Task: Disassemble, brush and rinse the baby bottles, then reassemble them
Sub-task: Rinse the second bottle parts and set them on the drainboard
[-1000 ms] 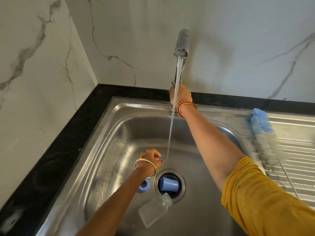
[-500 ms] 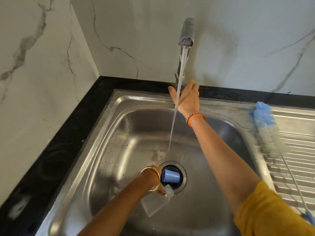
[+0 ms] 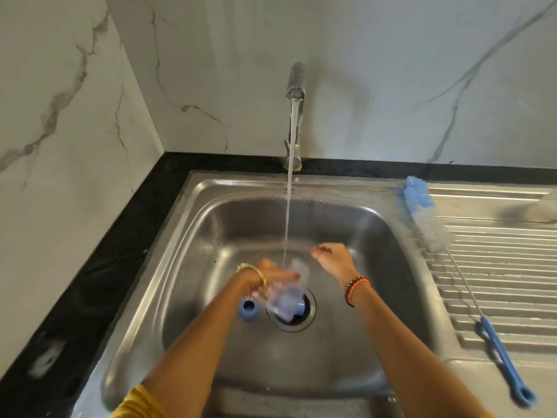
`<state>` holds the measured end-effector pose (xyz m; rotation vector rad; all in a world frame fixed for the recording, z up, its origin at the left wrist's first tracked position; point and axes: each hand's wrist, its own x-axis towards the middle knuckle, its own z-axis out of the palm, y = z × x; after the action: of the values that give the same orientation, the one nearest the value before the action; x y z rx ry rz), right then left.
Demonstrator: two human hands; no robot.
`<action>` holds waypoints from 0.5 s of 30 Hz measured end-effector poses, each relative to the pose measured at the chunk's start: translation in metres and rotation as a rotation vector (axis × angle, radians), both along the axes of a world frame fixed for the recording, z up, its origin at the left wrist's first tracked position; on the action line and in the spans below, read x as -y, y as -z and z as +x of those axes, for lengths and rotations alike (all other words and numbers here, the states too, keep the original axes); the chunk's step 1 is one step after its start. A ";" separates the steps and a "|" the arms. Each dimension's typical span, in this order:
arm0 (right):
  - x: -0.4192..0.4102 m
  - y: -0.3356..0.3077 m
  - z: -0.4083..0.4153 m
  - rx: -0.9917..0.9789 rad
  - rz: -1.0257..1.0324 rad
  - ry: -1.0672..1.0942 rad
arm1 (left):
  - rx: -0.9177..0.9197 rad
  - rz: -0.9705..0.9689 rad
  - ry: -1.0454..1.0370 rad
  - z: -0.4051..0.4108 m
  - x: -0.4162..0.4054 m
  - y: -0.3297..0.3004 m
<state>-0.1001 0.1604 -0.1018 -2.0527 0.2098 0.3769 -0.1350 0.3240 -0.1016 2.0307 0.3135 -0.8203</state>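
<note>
The left hand (image 3: 268, 277) grips a clear bottle (image 3: 287, 292), blurred, under the tap's (image 3: 294, 86) stream, just above the drain (image 3: 304, 319). The right hand (image 3: 333, 262) hangs beside it, fingers loosely curled, holding nothing. 1 blue ring (image 3: 249, 309) sits left of the drain; a brush (image 3: 434, 233) lies well right. No writing is readable.
</note>
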 end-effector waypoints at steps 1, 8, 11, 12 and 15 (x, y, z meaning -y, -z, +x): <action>-0.001 -0.010 -0.002 -0.011 0.087 0.015 | 0.046 -0.140 -0.175 0.007 -0.003 -0.015; -0.031 -0.063 -0.004 0.191 0.320 -0.147 | 0.273 -0.615 -0.622 0.036 0.004 -0.075; -0.038 -0.064 0.000 0.259 0.285 -0.139 | 0.337 -0.708 -0.686 0.036 0.006 -0.074; -0.039 -0.063 0.001 0.276 0.277 -0.137 | 0.354 -0.723 -0.698 0.037 0.005 -0.072; -0.044 -0.060 0.009 0.314 0.281 -0.105 | 0.380 -0.748 -0.697 0.038 0.003 -0.064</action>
<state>-0.0915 0.2043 -0.0415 -1.8175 -0.1357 0.1341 -0.0971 0.3213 -0.0374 1.1983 0.3884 -0.0680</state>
